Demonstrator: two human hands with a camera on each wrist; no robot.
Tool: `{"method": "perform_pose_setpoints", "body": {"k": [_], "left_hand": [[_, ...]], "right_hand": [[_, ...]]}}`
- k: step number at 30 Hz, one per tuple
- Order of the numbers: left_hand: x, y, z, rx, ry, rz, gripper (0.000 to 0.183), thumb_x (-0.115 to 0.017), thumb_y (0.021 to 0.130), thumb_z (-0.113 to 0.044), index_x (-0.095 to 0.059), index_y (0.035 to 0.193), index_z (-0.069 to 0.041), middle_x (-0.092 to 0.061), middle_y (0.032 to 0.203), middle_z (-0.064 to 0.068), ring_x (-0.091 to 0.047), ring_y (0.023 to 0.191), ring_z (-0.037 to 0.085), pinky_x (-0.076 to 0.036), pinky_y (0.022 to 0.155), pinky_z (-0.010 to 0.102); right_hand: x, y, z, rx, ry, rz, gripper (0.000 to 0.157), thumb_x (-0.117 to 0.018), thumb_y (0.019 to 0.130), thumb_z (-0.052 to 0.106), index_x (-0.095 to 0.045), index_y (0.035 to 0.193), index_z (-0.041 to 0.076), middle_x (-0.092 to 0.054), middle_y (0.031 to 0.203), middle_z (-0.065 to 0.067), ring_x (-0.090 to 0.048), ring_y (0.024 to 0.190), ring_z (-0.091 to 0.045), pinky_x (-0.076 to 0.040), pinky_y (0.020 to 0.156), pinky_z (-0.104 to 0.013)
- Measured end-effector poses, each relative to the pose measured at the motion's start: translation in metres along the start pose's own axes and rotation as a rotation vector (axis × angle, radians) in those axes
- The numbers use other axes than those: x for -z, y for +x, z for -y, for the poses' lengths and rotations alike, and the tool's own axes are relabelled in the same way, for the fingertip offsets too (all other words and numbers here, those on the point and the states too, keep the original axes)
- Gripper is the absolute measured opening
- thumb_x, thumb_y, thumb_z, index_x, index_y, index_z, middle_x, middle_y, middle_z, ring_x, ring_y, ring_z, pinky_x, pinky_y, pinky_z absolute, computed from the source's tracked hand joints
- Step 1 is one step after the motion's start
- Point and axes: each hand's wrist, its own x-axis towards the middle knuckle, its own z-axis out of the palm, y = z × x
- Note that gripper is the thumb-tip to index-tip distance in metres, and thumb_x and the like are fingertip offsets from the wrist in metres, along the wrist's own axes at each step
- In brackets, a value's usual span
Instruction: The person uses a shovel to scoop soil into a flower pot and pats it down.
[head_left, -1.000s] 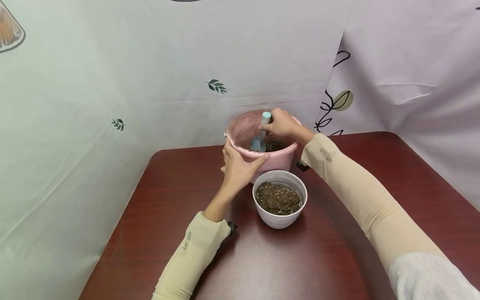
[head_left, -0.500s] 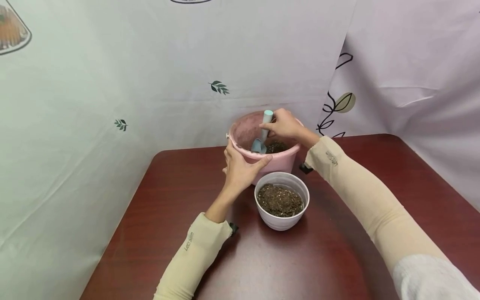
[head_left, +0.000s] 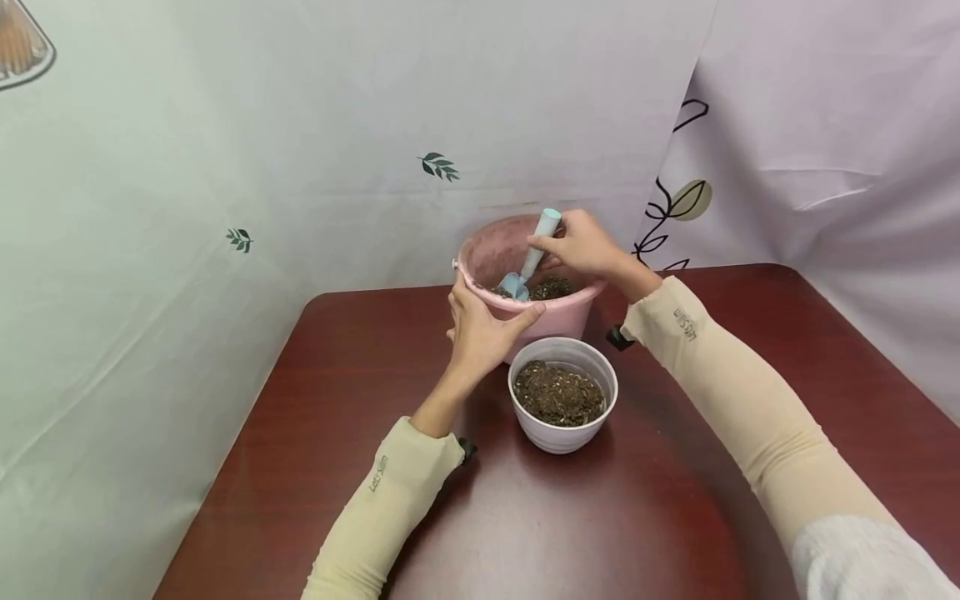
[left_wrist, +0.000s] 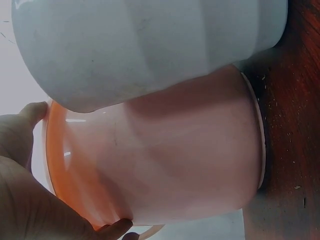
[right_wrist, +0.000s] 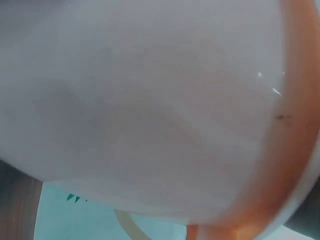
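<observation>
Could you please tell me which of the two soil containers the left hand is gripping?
The pink bucket, just behind the white pot; the left hand grips its rim.

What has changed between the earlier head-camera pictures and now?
The right hand has shifted slightly rightward, tilting the scoop handle that way too. Nothing was newly gripped or released. The blade stays inside the pink bucket, the left hand still holds it, and the white pot stays put.

1 trowel [head_left: 532,262] — in bucket [head_left: 564,320] | pot [head_left: 561,438] — before bucket, on table [head_left: 600,533]
</observation>
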Motion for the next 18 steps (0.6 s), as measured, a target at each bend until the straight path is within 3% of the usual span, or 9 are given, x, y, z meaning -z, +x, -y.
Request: {"method": "perform_pose_setpoints", "body": {"k": [11,18], "left_hand": [[0.0,0.0,0.0,0.015,0.006,-0.002,0.129,-0.082,0.069,-0.062,-0.003,0.158,-0.013,-0.028,0.15,0.018,-0.032,0.137,0.033,-0.021,0.103,0.067],[-0.001,0.0,0.001,0.023,0.008,-0.007,0.129,-0.082,0.069,-0.062,-0.003,0.158,-0.013,-0.026,0.152,0.017,-0.031,0.139,0.033,-0.02,0.104,0.066]], "right_hand": [[0.001,-0.006,0.006,0.021,0.089,-0.022,0.013,-0.066,0.094,0.002,-0.064,0.09,-0.01,-0.071,0.078,-0.014,-0.072,0.068,-0.022,-0.058,0.067,-0.037],[0.006,-0.013,0.007,-0.01,0.117,-0.041,0.015,-0.066,0.094,0.004,-0.063,0.089,-0.009,-0.071,0.075,-0.011,-0.072,0.067,-0.021,-0.058,0.067,-0.036]]}}
